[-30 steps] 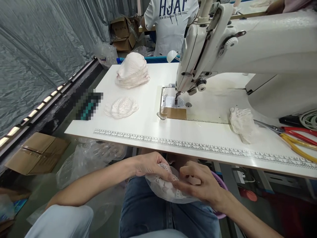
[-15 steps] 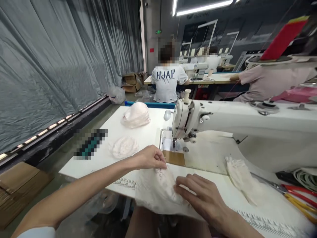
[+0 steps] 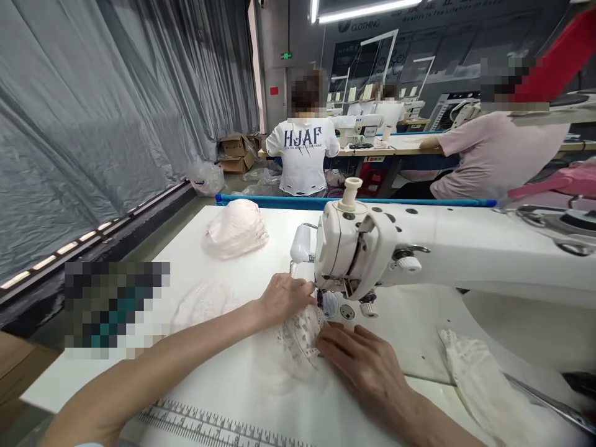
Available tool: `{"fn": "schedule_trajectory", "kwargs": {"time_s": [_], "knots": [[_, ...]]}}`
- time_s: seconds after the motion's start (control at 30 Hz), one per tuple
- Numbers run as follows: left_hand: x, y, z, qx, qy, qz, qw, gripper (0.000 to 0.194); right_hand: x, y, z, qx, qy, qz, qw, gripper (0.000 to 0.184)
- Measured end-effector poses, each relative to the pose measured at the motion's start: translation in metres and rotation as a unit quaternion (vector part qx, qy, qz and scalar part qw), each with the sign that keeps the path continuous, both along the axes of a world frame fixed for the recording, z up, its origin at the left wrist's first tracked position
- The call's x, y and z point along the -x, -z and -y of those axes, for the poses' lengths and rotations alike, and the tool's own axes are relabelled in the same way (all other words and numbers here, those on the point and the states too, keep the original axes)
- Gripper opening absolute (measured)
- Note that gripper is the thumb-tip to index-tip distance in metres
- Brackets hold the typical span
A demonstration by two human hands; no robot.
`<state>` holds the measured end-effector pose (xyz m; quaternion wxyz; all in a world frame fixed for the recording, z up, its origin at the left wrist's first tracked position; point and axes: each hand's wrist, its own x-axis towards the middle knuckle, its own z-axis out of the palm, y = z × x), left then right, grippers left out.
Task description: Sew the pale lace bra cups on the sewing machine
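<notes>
White lace (image 3: 300,338): left hand (image 3: 287,298) pinches it; right hand (image 3: 358,360) touches its edge, grip unclear.

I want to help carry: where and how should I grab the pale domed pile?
Probably put your grip low on the pale domed pile, coming from the left: its top is rounded, its lower edge spreads out, and the sewing machine stands to its right.

The left hand (image 3: 286,298) and right hand (image 3: 361,360) have raised the lace piece (image 3: 298,340) from below the sewing machine (image 3: 437,242) to near its presser foot (image 3: 320,299).
</notes>
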<state>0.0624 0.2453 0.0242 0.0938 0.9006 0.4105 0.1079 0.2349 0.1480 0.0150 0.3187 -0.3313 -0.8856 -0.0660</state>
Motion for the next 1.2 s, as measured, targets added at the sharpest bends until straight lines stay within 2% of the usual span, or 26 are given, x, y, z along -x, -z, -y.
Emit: {"fn": "schedule_trajectory", "kwargs": {"time_s": [0.17,0.23,0.3,0.43,0.67,0.83,1.07,1.2], "knots": [[0.009,-0.006,0.021,-0.188,0.059,0.023,0.980,0.022,0.002,-0.002,0.001,0.002,0.012,-0.010,1.000,0.033],[0.010,-0.008,0.034,-0.200,0.096,0.041,0.974,0.022,0.003,-0.002,0.002,0.003,0.016,-0.006,1.000,0.033],[0.011,-0.008,0.044,-0.178,0.123,0.042,0.975,0.018,0.003,-0.003,0.003,0.005,0.020,-0.001,1.000,0.034],[0.011,-0.008,0.051,-0.134,0.126,0.029,0.982,0.017,0.004,-0.003,0.005,0.006,0.030,-0.001,1.000,0.035],[0.009,-0.007,0.047,-0.151,0.104,0.024,0.983,0.023,0.005,-0.003,0.006,-0.023,0.048,0.005,0.999,0.036],[0.008,-0.001,0.036,-0.143,0.101,0.050,0.983,0.019,0.006,-0.004,0.001,-0.034,0.079,0.025,0.996,0.035],[-0.006,-0.009,0.012,0.034,0.030,0.087,0.995,0.025,0.003,0.002,-0.006,-0.047,0.133,0.054,0.989,0.036],[-0.009,-0.010,0.004,0.051,0.035,0.103,0.993,0.025,0.000,0.008,-0.008,-0.044,0.152,0.075,0.985,0.038]]}}
